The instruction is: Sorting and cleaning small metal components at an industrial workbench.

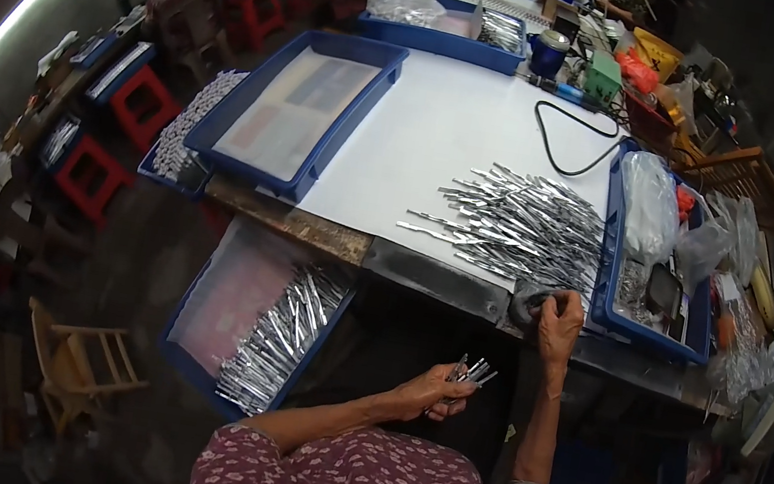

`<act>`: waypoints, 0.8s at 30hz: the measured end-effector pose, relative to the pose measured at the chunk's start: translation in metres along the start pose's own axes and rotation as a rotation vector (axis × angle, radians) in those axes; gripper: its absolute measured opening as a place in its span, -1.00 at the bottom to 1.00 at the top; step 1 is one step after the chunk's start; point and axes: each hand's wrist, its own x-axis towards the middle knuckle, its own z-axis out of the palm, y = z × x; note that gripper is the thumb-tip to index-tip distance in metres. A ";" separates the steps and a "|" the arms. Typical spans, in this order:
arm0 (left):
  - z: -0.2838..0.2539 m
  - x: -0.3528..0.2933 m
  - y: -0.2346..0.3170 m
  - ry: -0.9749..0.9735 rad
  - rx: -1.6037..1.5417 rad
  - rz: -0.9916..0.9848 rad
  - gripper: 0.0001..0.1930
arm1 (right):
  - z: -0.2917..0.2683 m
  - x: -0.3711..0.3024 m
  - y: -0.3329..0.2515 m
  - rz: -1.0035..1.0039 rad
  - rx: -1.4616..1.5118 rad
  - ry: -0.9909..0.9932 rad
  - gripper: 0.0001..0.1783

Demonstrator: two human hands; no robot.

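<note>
Head view: the left hand [429, 391] is closed around a small bunch of metal strips [472, 371], held below the near edge of the tabletop [445, 130]; the right hand [560, 322] grips a dark grey lump [529, 301] at that near edge, fingers curled over it; just beyond lies a loose pile of metal strips [521, 225], touching the blue tray [607, 277] at the right edge; a lower blue tray [187, 352] left of the person holds more strips.
</note>
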 end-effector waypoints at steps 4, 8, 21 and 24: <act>0.004 -0.004 -0.001 -0.023 0.009 0.033 -0.78 | -0.004 -0.001 0.004 -0.010 0.023 -0.015 -0.90; 0.002 -0.004 0.001 -0.026 -0.012 0.029 -0.79 | -0.005 -0.002 -0.004 -0.125 -0.057 0.009 -0.89; 0.000 -0.002 0.010 0.020 0.011 0.169 -0.81 | -0.009 0.000 0.006 0.020 0.230 0.071 -0.90; 0.000 -0.003 0.014 0.099 0.033 0.162 -0.80 | -0.006 -0.001 0.001 0.058 0.326 0.190 -0.90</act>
